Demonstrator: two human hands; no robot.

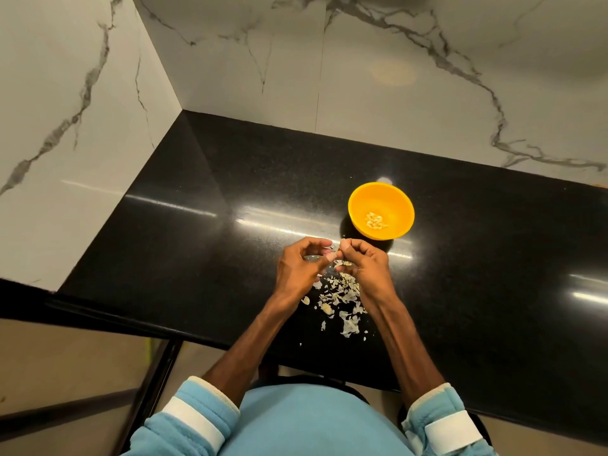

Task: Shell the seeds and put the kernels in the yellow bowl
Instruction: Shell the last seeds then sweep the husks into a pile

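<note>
A yellow bowl (394, 197) stands on the black counter (197, 245) and holds several pale kernels (376, 221) at its bottom. Just in front of it, my left hand (301, 268) and my right hand (367, 263) are held close together above the counter, fingers curled. My right hand pinches a small pale seed (343, 242) between thumb and fingertips. The fingertips of my left hand are brought near it; what they hold is too small to tell. Below the hands, a heap of pale shell pieces (342, 299) lies scattered on the counter.
White marble walls close the counter at the back (427, 93) and the left (65, 126). The counter's front edge (131, 319) runs diagonally near my body. Bare black surface stretches to the right of the bowl and left of the hands.
</note>
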